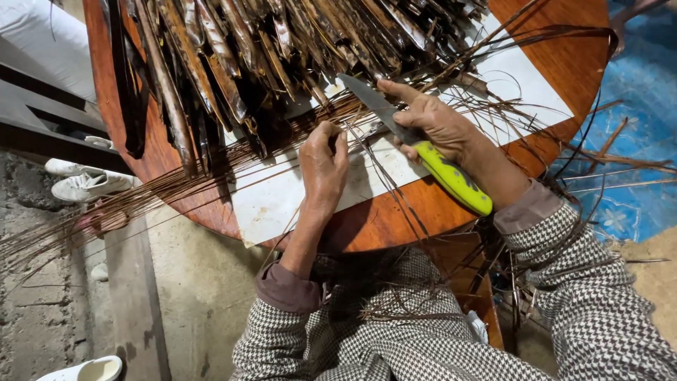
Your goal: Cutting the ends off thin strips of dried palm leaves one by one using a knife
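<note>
Far to my left, white shoes (88,185) sit on the concrete floor (190,296), and a sheaf of thin brown strands (106,212) trails off the round wooden table (564,63). Above it lies a heap of dark dried leaf strips (233,63). My left hand (323,169) is closed narrow, pinching a few thin strands against the white sheet (282,197) on the table. Just beside it, my right hand (437,127) is wrapped around the yellow-green handle of a knife (416,144), forefinger laid along the blade, its tip pointing toward the leaf heap.
</note>
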